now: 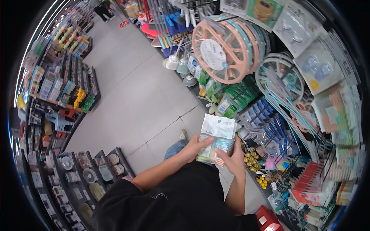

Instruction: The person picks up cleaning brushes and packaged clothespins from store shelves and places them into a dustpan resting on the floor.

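Observation:
A white-topped, clear packet of small pastel plastic pieces [218, 128] is held upright in front of my body, at waist height. It has a round hang hole near its top edge. Pale green, blue and pinkish pieces show through its lower part; their exact kind is too small to tell. My left hand [195, 149] grips its left side, thumb across the front. On the opposite side my right hand [233, 158] closes on the edge, with its thumb pressed to the lower front. The fingers behind the packet are hidden.
To the right, a store rack holds round pink hangers [239, 63], blue hangers [266, 115] and hanging packets [314, 67]. Shelves of containers [89, 175] stand at the lower left. A red basket [268, 218] is at the lower right. Another person [102, 9] is far down the aisle.

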Tool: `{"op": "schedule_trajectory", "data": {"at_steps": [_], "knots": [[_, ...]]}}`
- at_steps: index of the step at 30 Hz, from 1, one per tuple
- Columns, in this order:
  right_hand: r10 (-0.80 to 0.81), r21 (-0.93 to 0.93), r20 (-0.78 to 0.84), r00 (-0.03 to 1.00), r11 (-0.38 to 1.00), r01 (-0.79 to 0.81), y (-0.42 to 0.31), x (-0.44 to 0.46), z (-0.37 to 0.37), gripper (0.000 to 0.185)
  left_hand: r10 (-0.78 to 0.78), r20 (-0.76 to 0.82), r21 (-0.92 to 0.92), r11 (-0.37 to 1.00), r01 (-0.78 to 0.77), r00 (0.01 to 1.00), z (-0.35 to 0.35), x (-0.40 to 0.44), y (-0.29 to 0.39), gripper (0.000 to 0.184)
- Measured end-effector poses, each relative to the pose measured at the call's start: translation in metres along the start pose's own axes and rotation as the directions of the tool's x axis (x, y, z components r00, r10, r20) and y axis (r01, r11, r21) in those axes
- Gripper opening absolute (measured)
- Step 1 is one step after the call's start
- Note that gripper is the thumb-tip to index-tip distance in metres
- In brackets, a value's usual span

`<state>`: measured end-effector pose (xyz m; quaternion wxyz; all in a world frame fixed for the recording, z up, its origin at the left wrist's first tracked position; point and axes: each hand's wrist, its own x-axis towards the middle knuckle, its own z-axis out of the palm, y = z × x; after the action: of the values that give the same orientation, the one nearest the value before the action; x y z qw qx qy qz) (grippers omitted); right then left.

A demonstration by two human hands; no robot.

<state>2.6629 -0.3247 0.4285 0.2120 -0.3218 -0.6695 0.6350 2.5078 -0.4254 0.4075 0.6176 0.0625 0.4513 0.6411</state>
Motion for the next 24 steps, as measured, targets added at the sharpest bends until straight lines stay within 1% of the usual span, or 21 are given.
{"op": "schedule_trajectory", "data": {"at_steps": [1, 4, 5, 8, 11, 13, 16, 17, 20, 21, 24], "knots": [[0.01, 0.013, 0.007, 1.0, 1.0, -0.01, 0.002, 0.007, 0.006, 0.077, 0.019, -0.023, 0.005, 1.0, -0.019, 1.0, -0.005, 0.0, 0.002, 0.057], [0.022, 0.053, 0.037, 0.999, 0.998, -0.024, 0.0, 0.025, 0.021, 0.075, -0.011, -0.004, -0.07, 0.997, 0.01, 1.0, -0.021, -0.001, 0.012, 0.059], [0.024, 0.064, 0.046, 0.999, 0.998, -0.027, -0.001, 0.03, 0.025, 0.074, -0.001, 0.011, -0.065, 0.998, 0.002, 1.0, -0.028, 0.0, 0.014, 0.06], [0.053, 0.229, 0.014, 0.999, 0.972, -0.055, -0.006, 0.039, 0.041, 0.071, 0.026, 0.052, -0.029, 0.999, -0.025, 0.998, -0.045, 0.002, 0.023, 0.06], [0.074, 0.273, 0.013, 0.997, 0.959, -0.075, -0.004, 0.05, 0.054, 0.07, 0.057, 0.073, 0.04, 0.997, -0.06, 0.996, -0.057, 0.002, 0.041, 0.062], [0.058, 0.251, 0.017, 0.998, 0.966, -0.06, -0.007, 0.059, 0.067, 0.07, 0.064, 0.093, 0.072, 0.995, -0.071, 0.994, -0.067, 0.002, 0.053, 0.063], [0.034, 0.193, 0.012, 0.999, 0.981, -0.035, -0.016, 0.069, 0.087, 0.071, -0.03, 0.153, -0.012, 0.999, 0.032, 0.988, -0.085, 0.004, 0.074, 0.065], [0.024, 0.17, 0.013, 1.0, 0.985, -0.026, -0.018, 0.073, 0.094, 0.071, -0.024, 0.143, -0.008, 1.0, 0.026, 0.989, -0.089, 0.004, 0.081, 0.063], [-0.003, 0.071, -0.025, 1.0, 0.997, 0.005, -0.019, 0.084, 0.119, 0.071, -0.064, 0.206, -0.046, 0.996, 0.075, 0.976, -0.113, 0.005, 0.103, 0.06], [-0.023, 0.06, 0.001, 1.0, 0.998, 0.023, -0.027, 0.089, 0.129, 0.072, -0.051, 0.213, -0.052, 0.997, 0.063, 0.976, -0.121, 0.006, 0.11, 0.059], [-0.005, 0.032, 0.015, 1.0, 0.999, 0.005, -0.034, 0.105, 0.161, 0.072, 0.018, 0.206, -0.06, 0.998, -0.005, 0.978, -0.153, 0.006, 0.123, 0.058]]}}
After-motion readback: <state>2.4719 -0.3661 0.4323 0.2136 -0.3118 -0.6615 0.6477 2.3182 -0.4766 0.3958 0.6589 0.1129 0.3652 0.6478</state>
